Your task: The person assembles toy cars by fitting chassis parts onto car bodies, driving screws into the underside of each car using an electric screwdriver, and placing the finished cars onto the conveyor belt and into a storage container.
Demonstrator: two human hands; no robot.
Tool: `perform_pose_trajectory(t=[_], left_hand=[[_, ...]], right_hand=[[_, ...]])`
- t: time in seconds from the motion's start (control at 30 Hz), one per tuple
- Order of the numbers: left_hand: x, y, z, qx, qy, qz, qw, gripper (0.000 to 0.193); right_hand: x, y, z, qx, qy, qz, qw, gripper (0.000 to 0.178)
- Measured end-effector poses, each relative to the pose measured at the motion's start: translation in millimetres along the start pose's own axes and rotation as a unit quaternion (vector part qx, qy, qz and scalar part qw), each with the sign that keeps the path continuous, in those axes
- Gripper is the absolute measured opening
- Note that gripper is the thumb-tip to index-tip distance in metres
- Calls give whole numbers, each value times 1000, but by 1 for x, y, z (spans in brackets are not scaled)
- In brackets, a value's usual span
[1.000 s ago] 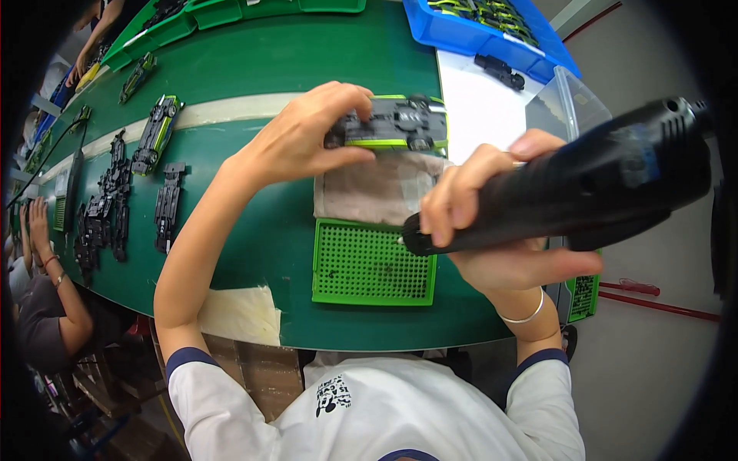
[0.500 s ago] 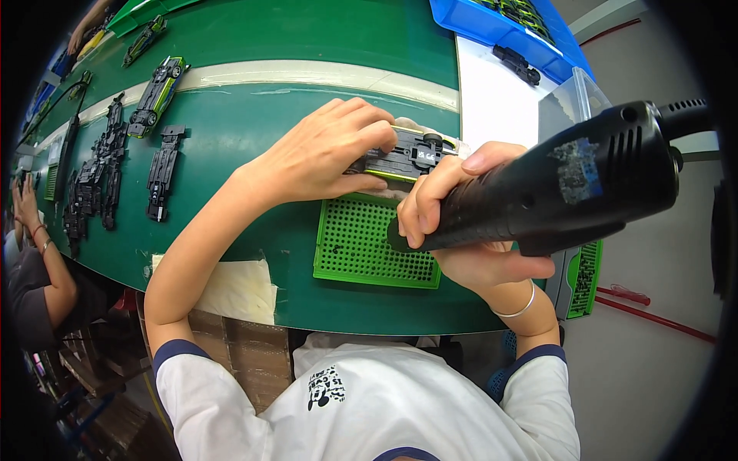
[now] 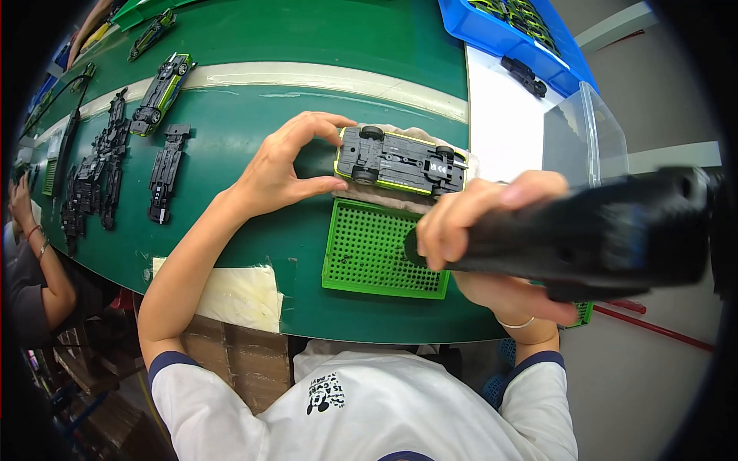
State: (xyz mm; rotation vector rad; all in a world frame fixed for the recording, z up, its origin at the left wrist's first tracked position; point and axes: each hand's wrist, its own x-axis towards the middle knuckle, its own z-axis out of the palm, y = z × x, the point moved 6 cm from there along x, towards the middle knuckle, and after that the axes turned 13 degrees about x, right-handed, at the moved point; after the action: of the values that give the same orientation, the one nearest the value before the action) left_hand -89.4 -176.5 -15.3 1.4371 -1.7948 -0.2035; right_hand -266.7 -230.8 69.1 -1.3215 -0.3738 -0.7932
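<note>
A toy car (image 3: 400, 160) lies wheels up on a pale pad (image 3: 377, 195), its dark underside showing and bright green along its edges. My left hand (image 3: 288, 157) curls round its left end, the thumb at the near corner and fingers at the far one. In my right hand (image 3: 492, 238) is a black electric screwdriver (image 3: 592, 238), blurred, its narrow end pointing left. That end overlaps the right side of a green perforated tray (image 3: 373, 250), which lies just nearer than the car; a few tiny dark bits sit on it.
Left of my arm lie several black chassis plates (image 3: 163, 177) and another upturned toy car (image 3: 160, 96). At the back right are a blue bin (image 3: 492, 34) of green parts, a loose black part (image 3: 524, 75) and a clear plastic container (image 3: 592, 131). Another person's arm (image 3: 50, 261) is at far left.
My left hand has slid left to the car's end, uncovering the underside. My right hand and the screwdriver have shifted right and slightly nearer. The whole view has shifted a little.
</note>
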Motion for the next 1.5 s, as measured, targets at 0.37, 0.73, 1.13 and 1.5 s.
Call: perform_pose_trajectory(t=[0.37, 0.73, 1.13, 1.5], left_hand=[[5, 13, 2, 47, 53, 81, 994, 31], [0, 12, 2, 59, 27, 61, 996, 30], [5, 12, 3, 60, 16, 78, 995, 30], [1, 11, 3, 65, 14, 72, 995, 31]], right_hand=[[81, 21, 2, 36, 27, -59, 997, 108], [79, 60, 6, -113, 118, 65, 984, 85], [77, 65, -4, -9, 114, -43, 993, 68], [68, 52, -1, 17, 88, -28, 996, 71]])
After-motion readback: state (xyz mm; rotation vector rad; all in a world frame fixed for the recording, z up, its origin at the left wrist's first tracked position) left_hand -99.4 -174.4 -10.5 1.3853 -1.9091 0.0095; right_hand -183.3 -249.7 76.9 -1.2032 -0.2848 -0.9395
